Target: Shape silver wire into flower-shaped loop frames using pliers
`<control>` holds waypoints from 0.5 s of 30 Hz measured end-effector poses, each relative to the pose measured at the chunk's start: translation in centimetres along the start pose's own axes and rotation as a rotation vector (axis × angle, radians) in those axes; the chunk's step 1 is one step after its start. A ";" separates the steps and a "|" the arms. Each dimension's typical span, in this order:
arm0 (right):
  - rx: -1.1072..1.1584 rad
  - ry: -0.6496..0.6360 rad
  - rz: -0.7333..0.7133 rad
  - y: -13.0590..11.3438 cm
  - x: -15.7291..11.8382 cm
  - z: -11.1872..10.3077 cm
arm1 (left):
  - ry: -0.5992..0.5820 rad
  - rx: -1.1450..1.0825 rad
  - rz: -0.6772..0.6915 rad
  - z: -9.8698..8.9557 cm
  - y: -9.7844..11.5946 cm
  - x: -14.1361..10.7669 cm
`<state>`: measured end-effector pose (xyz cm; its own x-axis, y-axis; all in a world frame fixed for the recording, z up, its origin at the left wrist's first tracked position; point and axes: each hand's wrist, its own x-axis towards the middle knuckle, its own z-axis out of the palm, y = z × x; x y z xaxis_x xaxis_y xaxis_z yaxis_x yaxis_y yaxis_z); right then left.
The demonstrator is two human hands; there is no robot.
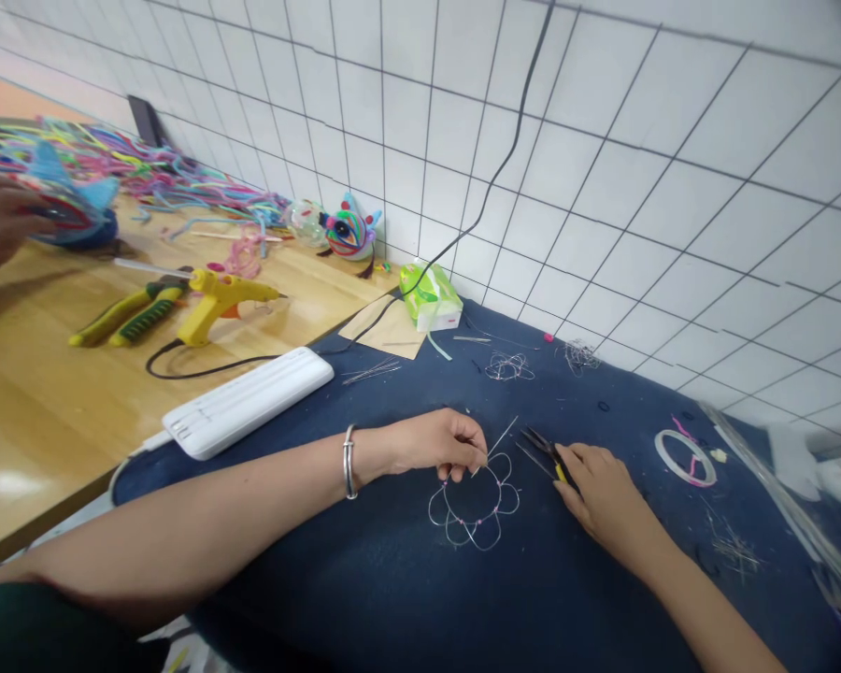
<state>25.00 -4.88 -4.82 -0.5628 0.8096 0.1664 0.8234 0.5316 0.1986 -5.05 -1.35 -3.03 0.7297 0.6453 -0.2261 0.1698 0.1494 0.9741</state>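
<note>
My left hand (463,444), with a silver bangle at the wrist, pinches a flower-shaped wire frame (473,547) at its upper left edge. The frame has a round inner ring, several looped petals and small pink ties where they join. A straight wire end (503,435) sticks up past my fingertips. To the right, my right hand (599,491) is closed around thin-nosed pliers (545,444) with a bit of yellow handle showing. Their jaws point up and left, a short way apart from the frame.
On the dark blue surface lie a white power bank (249,402), a tissue pack (431,297), tangled wire (510,366) and a tape roll (685,458). The wooden table holds a yellow glue gun (214,304), pliers (133,313) and pipe cleaners (182,182). Another person's hand (4,220) touches a blue craft piece (77,210).
</note>
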 end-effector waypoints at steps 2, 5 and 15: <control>-0.032 0.012 -0.005 0.1 -0.2 0.3 | -0.001 0.002 0.002 0.0 0.0 0.0; -0.074 0.037 -0.008 0.2 -0.3 1.0 | 0.004 0.008 -0.002 0.1 0.1 0.0; 0.051 0.156 0.084 0.6 -0.4 0.7 | 0.015 0.007 -0.018 0.0 0.2 0.0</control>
<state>25.78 -4.77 -5.41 -0.4930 0.8054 0.3292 0.8684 0.4787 0.1295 -5.05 -1.29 -2.88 0.7164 0.6539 -0.2433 0.1874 0.1556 0.9699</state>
